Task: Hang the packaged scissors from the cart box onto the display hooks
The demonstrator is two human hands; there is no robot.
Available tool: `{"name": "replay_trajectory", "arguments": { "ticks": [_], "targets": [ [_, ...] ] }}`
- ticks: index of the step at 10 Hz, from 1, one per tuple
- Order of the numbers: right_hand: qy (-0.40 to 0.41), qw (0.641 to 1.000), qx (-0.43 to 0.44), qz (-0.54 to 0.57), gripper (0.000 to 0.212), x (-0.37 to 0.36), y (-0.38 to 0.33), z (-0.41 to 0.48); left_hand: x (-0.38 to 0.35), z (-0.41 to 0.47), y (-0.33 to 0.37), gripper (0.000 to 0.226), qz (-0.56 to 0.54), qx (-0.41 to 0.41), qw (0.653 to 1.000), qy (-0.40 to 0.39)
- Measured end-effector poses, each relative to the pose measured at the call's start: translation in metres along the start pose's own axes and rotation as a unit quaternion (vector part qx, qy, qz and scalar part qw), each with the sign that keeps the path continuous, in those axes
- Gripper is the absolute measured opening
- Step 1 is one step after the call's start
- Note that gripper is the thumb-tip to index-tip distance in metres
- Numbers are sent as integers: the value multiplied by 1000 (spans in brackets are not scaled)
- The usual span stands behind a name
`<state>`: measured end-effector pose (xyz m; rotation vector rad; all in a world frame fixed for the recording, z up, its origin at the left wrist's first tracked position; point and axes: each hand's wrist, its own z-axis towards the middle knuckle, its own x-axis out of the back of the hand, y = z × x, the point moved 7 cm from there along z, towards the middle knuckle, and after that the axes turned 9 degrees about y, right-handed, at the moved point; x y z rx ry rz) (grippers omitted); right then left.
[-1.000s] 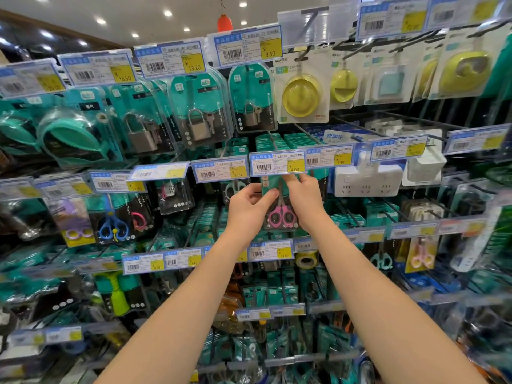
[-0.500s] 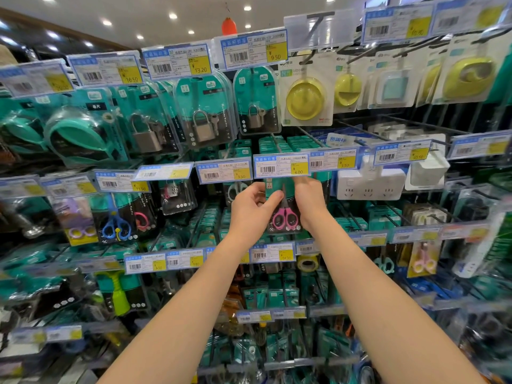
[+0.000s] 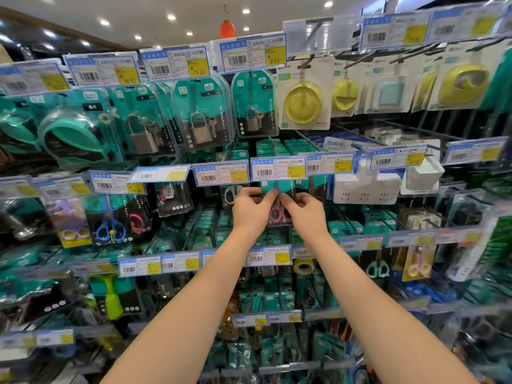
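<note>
A pack of pink-handled scissors (image 3: 278, 214) on a teal and black card hangs under the 4.00 price tag (image 3: 278, 170) in the middle of the display. My left hand (image 3: 250, 209) pinches the pack's left side, thumb and forefinger near its top. Gripping the right side is my right hand (image 3: 303, 213), with its fingertips meeting the left hand's at the card's upper middle. The hook itself is hidden behind the tag and my fingers. The cart box is out of view.
Rows of hooks carry padlocks (image 3: 199, 131), yellow lights (image 3: 303, 102), white power strips (image 3: 365, 188) and other scissors packs (image 3: 109, 225). Price tags stick out along each row. Packs hang close on both sides of the one I hold.
Both hands have shifted inward on the pack, and their fingertips now meet at its upper middle. The pack stays under the same price tag.
</note>
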<state>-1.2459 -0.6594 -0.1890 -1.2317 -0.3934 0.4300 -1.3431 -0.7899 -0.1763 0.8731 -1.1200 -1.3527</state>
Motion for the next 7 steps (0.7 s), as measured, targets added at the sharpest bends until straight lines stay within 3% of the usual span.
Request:
{"name": "replay_trajectory", "arguments": {
  "ticks": [3,7],
  "targets": [
    [-4,998,-14,-64,47,-11,5,18,4,-3,-5,34,135,-57,989,-8],
    [-40,983,0,-180,27,8,4,9,11,-20,-5,40,207,-51,977,5]
  ]
}}
